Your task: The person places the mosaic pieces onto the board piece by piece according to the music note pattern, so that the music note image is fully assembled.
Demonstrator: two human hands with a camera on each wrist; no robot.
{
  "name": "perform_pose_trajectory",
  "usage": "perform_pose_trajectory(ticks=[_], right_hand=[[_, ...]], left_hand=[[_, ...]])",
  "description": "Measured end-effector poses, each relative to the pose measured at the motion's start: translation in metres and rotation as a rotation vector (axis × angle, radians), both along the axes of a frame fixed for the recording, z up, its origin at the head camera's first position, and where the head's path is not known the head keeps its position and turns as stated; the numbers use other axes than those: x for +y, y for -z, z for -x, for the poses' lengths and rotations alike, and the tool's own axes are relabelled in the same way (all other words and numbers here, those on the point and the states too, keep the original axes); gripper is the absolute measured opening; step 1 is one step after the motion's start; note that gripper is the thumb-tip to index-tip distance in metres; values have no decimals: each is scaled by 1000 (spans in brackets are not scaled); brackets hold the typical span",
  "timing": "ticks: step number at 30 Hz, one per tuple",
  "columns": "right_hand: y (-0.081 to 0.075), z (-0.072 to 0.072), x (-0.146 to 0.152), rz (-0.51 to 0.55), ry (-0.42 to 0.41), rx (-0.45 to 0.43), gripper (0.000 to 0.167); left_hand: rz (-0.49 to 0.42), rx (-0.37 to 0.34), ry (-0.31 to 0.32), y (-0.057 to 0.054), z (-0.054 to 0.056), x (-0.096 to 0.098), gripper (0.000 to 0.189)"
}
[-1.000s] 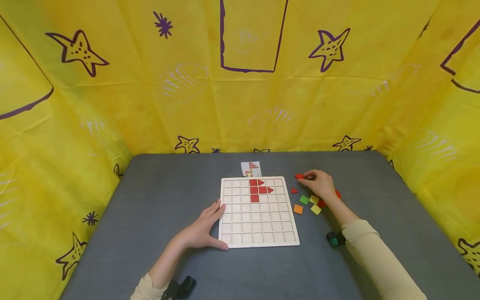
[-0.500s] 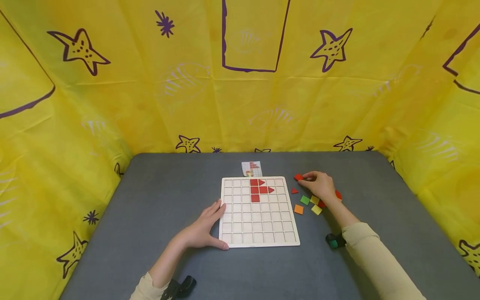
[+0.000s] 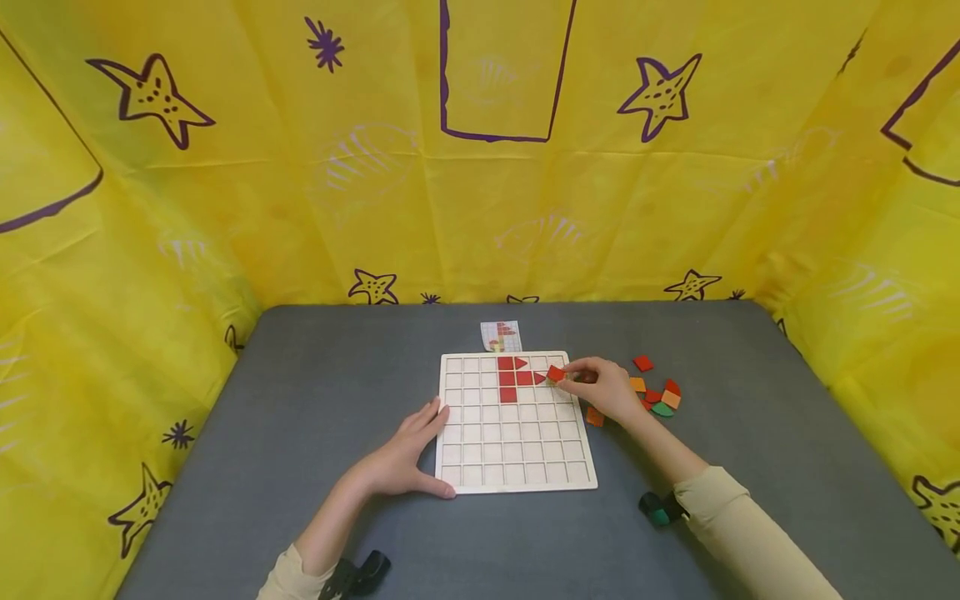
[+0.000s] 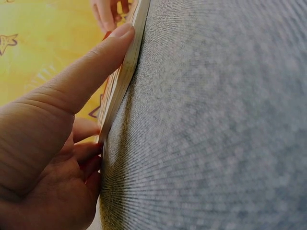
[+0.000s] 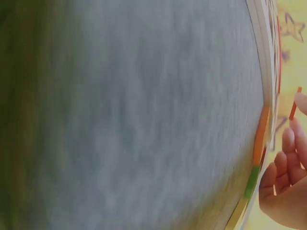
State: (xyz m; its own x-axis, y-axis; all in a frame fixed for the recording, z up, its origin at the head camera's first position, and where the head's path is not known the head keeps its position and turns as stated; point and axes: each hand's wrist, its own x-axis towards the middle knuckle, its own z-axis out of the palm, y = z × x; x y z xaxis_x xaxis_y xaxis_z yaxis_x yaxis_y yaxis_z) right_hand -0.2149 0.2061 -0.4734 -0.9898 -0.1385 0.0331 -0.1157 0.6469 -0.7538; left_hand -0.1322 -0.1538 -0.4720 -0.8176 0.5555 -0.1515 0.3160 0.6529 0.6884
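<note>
A white gridded board (image 3: 491, 433) lies flat on the table. Red square tiles (image 3: 507, 378) and two red triangles stand in its upper cells. Pinched between the thumb and fingertips of my right hand (image 3: 609, 390) is a red square tile (image 3: 557, 373), held above the board's upper right part; the right wrist view shows this tile (image 5: 295, 103) edge-on. My left hand (image 3: 405, 457) rests along the board's left side, its thumb (image 4: 103, 62) laid out straight at the near left corner and its fingers touching the left edge.
Beyond the board lies a small printed pattern card (image 3: 500, 336). Loose tiles spread to the right: a red one (image 3: 642, 363), a green one (image 3: 662, 409), an orange one (image 3: 595, 417) and several others, partly behind the right hand. A yellow patterned cloth (image 3: 480, 217) encloses the table (image 3: 337, 358).
My right hand has moved left from the loose tiles to over the board's upper right, carrying the red square tile. The left hand has stayed at the board's edge.
</note>
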Motion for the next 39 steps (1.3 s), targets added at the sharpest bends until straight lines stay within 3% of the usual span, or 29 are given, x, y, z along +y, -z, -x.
perform_pose_trajectory(ticks=[10,25,32,39], right_hand=[[3,-3,-26,-86,-169,34,25],[0,-2,-37,-130,-261,76,25],[-1,-2,-29,-83,-205,88,23],[-5,-1,13,-22,-14,107,26]], left_hand=[[10,1,-4,1,0,1,118],[-3,-3,-10,-1,-1,0,118],[7,-9,-4,0,0,1,118],[-2,-6,2,0,0,0,118]])
